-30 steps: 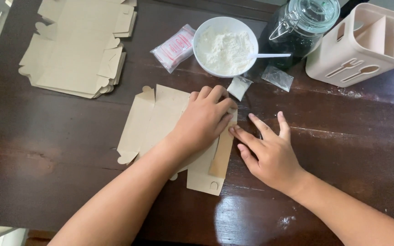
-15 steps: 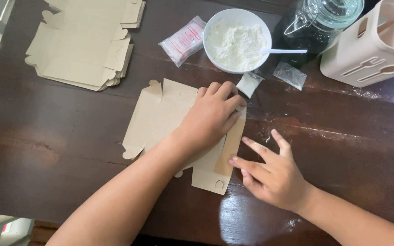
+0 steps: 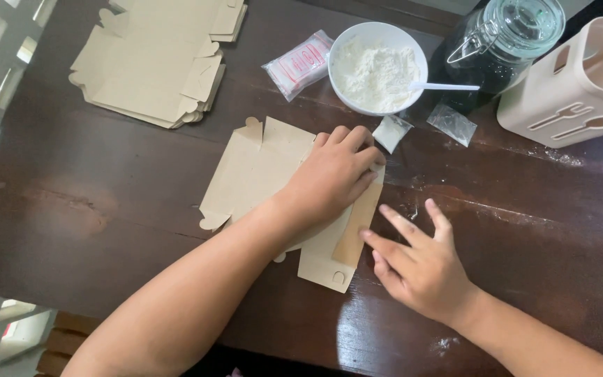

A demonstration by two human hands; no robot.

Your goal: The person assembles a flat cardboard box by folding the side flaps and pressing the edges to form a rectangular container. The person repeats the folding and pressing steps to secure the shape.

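Note:
A flat brown cardboard box blank lies on the dark wooden table. My left hand presses flat on its right part, fingers together, near a folded flap. Spread open on the table, my right hand sits just right of that flap, fingertips touching or almost touching its edge. Neither hand grips anything.
A stack of more flat box blanks lies at the back left. Behind the hands stand a white bowl of flour with a spoon, a packet of small bags, two small sachets, a dark glass jar and a beige cutlery holder.
My right hand has slid down and right along the flap edge. My left hand stays pressed on the blank. The view has shifted slightly.

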